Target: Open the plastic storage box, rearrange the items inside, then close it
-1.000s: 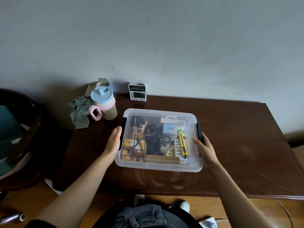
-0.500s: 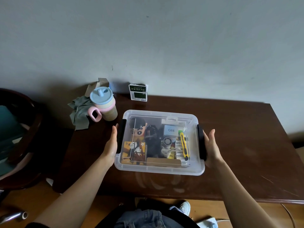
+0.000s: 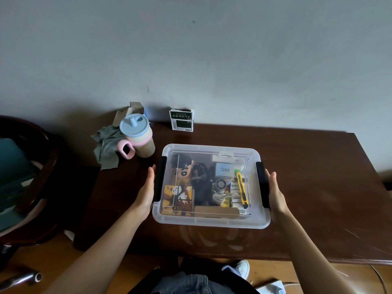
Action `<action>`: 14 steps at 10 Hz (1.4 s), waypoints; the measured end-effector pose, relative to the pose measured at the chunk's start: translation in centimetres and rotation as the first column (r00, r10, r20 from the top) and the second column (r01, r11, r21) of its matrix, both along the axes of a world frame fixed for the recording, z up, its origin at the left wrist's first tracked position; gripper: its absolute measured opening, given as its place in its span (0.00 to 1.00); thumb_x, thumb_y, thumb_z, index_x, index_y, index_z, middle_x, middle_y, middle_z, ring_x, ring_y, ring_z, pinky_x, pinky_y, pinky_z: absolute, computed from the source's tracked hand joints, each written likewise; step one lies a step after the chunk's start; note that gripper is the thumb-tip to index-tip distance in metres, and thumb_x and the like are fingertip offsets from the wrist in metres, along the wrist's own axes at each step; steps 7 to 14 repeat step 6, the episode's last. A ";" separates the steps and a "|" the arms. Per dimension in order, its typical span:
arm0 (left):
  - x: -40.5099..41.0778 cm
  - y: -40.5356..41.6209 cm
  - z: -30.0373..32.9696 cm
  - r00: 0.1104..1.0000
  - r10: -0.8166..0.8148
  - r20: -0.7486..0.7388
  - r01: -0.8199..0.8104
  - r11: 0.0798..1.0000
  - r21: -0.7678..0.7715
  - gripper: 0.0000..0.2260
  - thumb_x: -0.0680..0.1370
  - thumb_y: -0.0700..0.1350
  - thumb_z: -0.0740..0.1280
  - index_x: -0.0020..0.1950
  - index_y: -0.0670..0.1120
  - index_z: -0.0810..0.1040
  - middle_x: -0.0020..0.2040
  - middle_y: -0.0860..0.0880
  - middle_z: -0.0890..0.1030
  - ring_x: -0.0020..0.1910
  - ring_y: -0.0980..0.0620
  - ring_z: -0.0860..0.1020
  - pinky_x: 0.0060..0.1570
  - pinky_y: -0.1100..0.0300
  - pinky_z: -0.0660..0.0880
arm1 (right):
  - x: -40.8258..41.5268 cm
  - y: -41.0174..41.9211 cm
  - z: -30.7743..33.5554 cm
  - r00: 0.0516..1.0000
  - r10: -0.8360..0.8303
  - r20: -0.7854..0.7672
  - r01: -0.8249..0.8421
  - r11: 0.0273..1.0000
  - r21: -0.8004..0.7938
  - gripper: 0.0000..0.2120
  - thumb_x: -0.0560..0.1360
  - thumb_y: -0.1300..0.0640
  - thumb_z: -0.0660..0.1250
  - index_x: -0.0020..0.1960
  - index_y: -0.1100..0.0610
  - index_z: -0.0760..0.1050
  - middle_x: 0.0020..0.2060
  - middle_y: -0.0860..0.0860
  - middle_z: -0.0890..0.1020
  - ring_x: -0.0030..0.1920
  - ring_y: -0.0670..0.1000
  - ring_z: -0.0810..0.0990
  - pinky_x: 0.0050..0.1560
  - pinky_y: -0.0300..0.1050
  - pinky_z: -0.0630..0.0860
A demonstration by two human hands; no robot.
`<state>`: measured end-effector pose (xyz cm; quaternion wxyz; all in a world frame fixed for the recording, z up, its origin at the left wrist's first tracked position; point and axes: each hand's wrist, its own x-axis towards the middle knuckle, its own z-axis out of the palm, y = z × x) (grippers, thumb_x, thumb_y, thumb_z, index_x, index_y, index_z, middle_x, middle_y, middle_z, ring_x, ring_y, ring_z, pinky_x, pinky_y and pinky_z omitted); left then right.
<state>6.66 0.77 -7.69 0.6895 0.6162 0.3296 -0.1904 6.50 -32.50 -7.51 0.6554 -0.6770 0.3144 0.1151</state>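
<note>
Fingertips [image 3: 267,188] of both hands hidden behind box [image 3: 211,222] latches.

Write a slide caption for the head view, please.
Both hands flank the closed plastic storage box at its black latches.

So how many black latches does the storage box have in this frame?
2. One latch sits on the box's left end beside the left hand; the other latch is on the right end beside the right hand. No others show.
</note>
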 end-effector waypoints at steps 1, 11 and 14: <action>0.1 -0.4 -0.4 0.996 0.044 0.074 -0.042 0.999 -0.020 0.29 0.75 0.69 0.52 0.70 0.54 0.68 0.64 0.50 0.75 0.61 0.50 0.75 0.57 0.53 0.73 | -0.5 0.2 0.1 0.999 -0.029 -0.017 0.029 0.999 -0.037 0.22 0.77 0.34 0.49 0.64 0.38 0.73 0.57 0.45 0.78 0.55 0.47 0.78 0.58 0.46 0.73; -7.1 -0.1 -1.0 0.968 0.242 0.059 -0.244 0.970 0.022 0.24 0.82 0.57 0.50 0.66 0.42 0.73 0.62 0.41 0.77 0.61 0.42 0.75 0.60 0.48 0.70 | -9.5 -4.5 -4.9 0.976 -0.146 -0.163 0.149 0.989 0.004 0.15 0.81 0.58 0.58 0.55 0.67 0.78 0.30 0.52 0.84 0.28 0.47 0.82 0.28 0.40 0.77; -7.1 -0.1 -1.0 0.968 0.242 0.059 -0.244 0.970 0.022 0.24 0.82 0.57 0.50 0.66 0.42 0.73 0.62 0.41 0.77 0.61 0.42 0.75 0.60 0.48 0.70 | -9.5 -4.5 -4.9 0.976 -0.146 -0.163 0.149 0.989 0.004 0.15 0.81 0.58 0.58 0.55 0.67 0.78 0.30 0.52 0.84 0.28 0.47 0.82 0.28 0.40 0.77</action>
